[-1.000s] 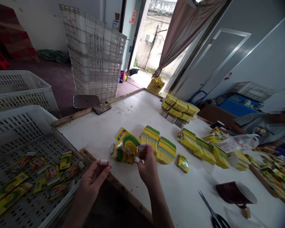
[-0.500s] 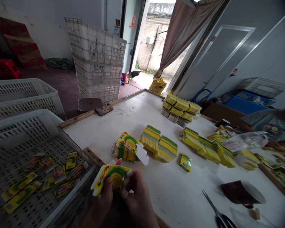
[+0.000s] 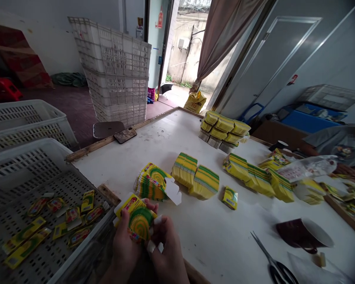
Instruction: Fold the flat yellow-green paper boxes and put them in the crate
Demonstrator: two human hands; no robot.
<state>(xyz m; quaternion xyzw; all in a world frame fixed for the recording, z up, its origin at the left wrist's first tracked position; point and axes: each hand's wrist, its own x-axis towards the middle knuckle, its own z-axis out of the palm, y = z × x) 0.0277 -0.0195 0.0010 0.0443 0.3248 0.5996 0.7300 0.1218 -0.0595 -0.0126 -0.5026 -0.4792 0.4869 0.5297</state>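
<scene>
My left hand [image 3: 124, 238] is closed around a small yellow and green printed carton [image 3: 138, 220], its thumb across the front. White flaps stick out at the carton's left end. My right hand [image 3: 168, 241] pinches the carton's right end by its flaps; white wrapping shows on the fingertips. Just beyond my hands a fanned pile of flat cartons [image 3: 150, 181] lies on the white table [image 3: 207, 232]. Two packed blocks of cartons [image 3: 184, 169] stand beside it. A single closed small box [image 3: 230, 198] sits farther right.
At left, a white crate [image 3: 51, 152] holds several small boxes. Scissors [image 3: 270, 258] and a dark mug [image 3: 303, 233] lie at right. A phone [image 3: 125, 135] rests by the far left edge. Carton stacks [image 3: 225, 128] stand farther back. A person's arm shows at far right.
The carton has tilted, turning its front more toward me. My right fingers have curled closer against its right end. The view has shifted slightly.
</scene>
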